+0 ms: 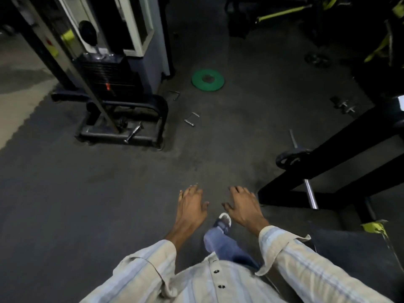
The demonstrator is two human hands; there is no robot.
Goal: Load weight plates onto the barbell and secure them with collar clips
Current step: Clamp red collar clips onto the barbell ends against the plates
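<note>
A dim gym with a dark rubber floor (109, 193) is seen from above. Both hands are held out palm-down over the floor, fingers spread and nothing gripped: the left hand (190, 206) and the right hand (242, 206) are side by side, a little apart. A green weight plate (207, 80) is laid flat on the floor well ahead. The barbell (306, 178) is found at the right, partly hidden under a black frame (341, 154), with a dark plate (286, 159) on it. Two metal clips (192, 120) are scattered near the weight machine (113, 84).
</note>
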